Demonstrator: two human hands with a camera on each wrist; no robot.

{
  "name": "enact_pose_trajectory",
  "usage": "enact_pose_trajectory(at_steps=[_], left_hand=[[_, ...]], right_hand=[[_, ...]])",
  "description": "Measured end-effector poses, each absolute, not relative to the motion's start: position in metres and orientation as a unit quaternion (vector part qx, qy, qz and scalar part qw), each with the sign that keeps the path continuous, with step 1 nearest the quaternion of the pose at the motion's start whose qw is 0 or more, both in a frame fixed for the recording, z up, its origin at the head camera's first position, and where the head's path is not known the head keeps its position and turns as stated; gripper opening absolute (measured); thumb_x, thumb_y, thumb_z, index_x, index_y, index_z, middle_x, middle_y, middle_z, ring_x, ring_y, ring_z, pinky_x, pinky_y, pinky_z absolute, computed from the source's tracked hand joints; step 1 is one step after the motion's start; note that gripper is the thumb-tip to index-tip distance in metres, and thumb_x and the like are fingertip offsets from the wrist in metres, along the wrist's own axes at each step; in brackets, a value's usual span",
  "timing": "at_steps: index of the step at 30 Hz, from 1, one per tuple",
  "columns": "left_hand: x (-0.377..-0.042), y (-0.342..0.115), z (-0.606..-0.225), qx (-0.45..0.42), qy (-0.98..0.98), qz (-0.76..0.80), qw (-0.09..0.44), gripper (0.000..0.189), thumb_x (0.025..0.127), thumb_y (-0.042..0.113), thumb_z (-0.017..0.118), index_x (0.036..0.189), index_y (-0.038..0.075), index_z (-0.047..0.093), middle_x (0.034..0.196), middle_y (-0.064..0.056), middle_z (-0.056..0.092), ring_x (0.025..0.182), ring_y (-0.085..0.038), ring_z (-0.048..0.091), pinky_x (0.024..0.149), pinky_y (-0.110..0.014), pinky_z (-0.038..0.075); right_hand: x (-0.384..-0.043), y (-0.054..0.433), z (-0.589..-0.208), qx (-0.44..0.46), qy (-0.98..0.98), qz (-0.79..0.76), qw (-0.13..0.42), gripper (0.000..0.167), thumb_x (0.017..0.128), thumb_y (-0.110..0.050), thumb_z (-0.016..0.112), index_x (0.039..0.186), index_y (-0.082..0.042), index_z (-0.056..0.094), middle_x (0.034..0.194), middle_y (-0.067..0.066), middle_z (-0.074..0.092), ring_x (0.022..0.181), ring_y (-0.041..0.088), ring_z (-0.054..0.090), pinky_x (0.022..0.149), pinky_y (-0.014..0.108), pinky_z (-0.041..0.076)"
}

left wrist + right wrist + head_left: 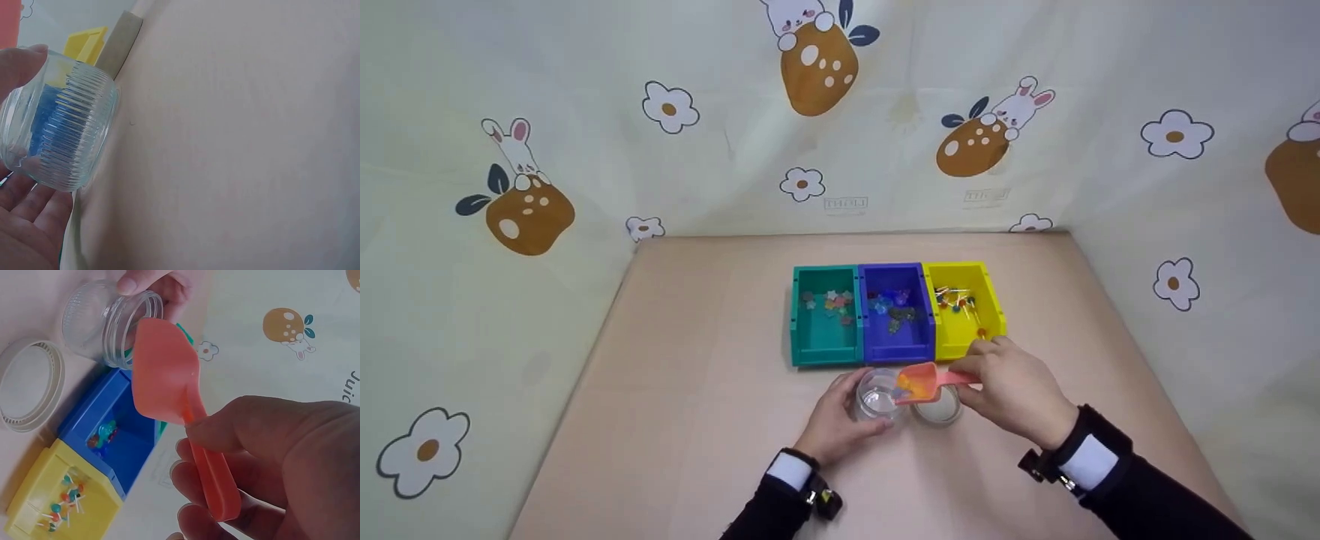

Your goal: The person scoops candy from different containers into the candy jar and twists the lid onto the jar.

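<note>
Bending in from the lower right, our right arm is angling its hand down and inward, and its thumb and fingers are pinching the handle of the coral scoop. We are holding the scoop's bowl at the mouth of the glass jar, its front edge overlapping the rim in the head view, with small yellow-orange and bluish pieces lying inside. From the lower left, our left forearm is slanting upward, and we are wrapping the left hand around the jar's side, thumb nearest us, fingers curving about the far side. The jar is standing on the table, just in front of the blue bin. The round lid is lying just beside it, partly beneath the scoop, and the yellow bin is sitting beyond our right hand.
</note>
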State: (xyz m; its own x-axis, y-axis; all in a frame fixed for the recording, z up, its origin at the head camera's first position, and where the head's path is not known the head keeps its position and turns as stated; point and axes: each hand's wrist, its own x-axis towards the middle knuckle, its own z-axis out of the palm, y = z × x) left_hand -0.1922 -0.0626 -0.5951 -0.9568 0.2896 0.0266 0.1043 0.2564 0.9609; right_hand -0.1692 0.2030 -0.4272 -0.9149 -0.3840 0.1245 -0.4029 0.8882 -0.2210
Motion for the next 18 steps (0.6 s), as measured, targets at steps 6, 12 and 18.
enact_pose_trajectory(at_steps=[6, 12, 18], left_hand=[[-0.1927, -0.0623, -0.5953, 0.13, 0.792, 0.592, 0.073, 0.087, 0.085, 0.018, 0.095, 0.159, 0.002, 0.053, 0.16, -0.019, 0.056, 0.153, -0.038, 0.05, 0.129, -0.052, 0.04], [-0.1933, -0.062, -0.5954, 0.127, 0.793, 0.591, 0.077, 0.087, 0.085, 0.019, 0.095, 0.159, 0.001, 0.053, 0.16, -0.018, 0.056, 0.153, -0.038, 0.05, 0.129, -0.052, 0.04], [-0.1923, -0.0623, -0.5943, 0.128, 0.796, 0.588, 0.071, 0.088, 0.082, 0.017, 0.096, 0.158, 0.001, 0.054, 0.158, -0.019, 0.057, 0.151, -0.039, 0.052, 0.128, -0.052, 0.041]], right_hand=[[-0.1681, 0.2023, -0.4258, 0.213, -0.968, 0.121, 0.063, 0.027, 0.089, -0.023, 0.092, 0.114, -0.014, 0.087, 0.103, 0.001, 0.078, 0.094, 0.021, 0.06, 0.079, 0.036, 0.059], [-0.1676, 0.2033, -0.4264, 0.215, -0.966, 0.127, 0.071, 0.027, 0.089, -0.024, 0.093, 0.113, -0.014, 0.087, 0.103, 0.0, 0.079, 0.094, 0.02, 0.061, 0.08, 0.037, 0.059], [-0.1665, 0.2043, -0.4276, 0.211, -0.966, 0.129, 0.068, 0.026, 0.09, -0.027, 0.093, 0.112, -0.015, 0.087, 0.098, -0.001, 0.077, 0.091, 0.017, 0.059, 0.077, 0.034, 0.057]])
